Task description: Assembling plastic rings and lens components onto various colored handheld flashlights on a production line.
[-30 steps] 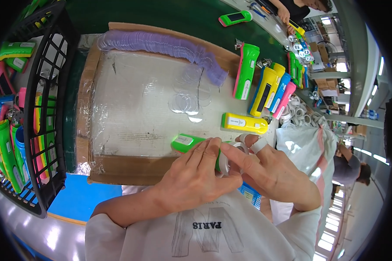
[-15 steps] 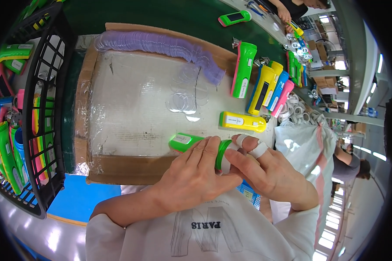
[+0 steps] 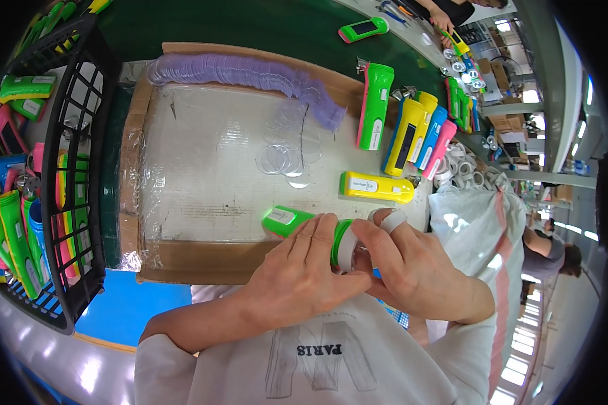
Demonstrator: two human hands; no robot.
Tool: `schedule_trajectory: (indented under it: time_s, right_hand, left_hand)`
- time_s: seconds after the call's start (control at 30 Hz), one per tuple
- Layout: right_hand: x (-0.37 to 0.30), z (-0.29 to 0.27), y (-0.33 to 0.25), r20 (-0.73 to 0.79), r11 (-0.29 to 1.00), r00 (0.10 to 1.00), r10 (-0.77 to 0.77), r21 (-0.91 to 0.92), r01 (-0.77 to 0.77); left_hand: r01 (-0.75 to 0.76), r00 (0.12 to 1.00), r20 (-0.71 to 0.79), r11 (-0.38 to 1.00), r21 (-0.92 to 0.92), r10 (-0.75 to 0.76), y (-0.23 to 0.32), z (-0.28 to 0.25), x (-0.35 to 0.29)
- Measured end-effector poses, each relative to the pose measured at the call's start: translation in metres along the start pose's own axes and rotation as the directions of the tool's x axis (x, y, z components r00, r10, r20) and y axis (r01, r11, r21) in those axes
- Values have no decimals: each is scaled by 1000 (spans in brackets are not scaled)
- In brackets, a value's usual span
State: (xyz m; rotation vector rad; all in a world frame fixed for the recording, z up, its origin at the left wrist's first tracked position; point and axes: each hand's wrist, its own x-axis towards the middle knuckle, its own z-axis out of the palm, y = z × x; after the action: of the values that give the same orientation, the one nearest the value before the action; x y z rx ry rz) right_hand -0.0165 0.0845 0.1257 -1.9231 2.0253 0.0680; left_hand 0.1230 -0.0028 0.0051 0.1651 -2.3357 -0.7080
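Observation:
A green flashlight (image 3: 282, 217) lies sideways in front of my chest, its handle pointing left. My left hand (image 3: 294, 266) is closed round its body. At its wide right end, a white ring (image 3: 347, 249) sits against the green rim. My right hand (image 3: 412, 266) grips that end, thumb and fingers at the white ring; the fingertips are partly hidden. A white band (image 3: 392, 221) encircles one of my right fingers. Just beyond my hands lies a yellow flashlight (image 3: 376, 187). Several thin clear discs (image 3: 280, 159) are scattered on the board.
A shallow cardboard tray (image 3: 189, 260) holds a long row of purplish clear discs (image 3: 230, 73). At left stands a black crate (image 3: 81, 135) of colourful flashlights. More flashlights (image 3: 405, 138) stand at right, beside white rings (image 3: 463, 169) and a white sack (image 3: 476, 223). A co-worker's hand (image 3: 442, 23) shows far right.
My right hand has turned and shifted slightly at the flashlight's wide end, showing more of the white ring. My left hand keeps its hold. The view has shifted a little.

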Motion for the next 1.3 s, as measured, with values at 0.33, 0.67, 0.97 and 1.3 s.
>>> schedule_trajectory:
  time_s: [0.33,0.67,0.97,1.3]
  right_hand:
    - [4,4,11,-80,943,939,-333,-35,331]
    - [4,10,11,-99,966,991,-89,234,110]
    - [11,8,17,-96,940,942,-321,90,330]
    - [23,3,25,-95,910,946,-310,257,324]
  left_hand:
    - [14,999,31,1000,-13,-13,0,-1,-5]
    - [-41,999,-1,999,27,41,-6,-3,0]
    - [-2,1000,22,995,-99,4,-8,-11,-2]
    - [-13,995,97,975,-221,35,-30,-21,11]
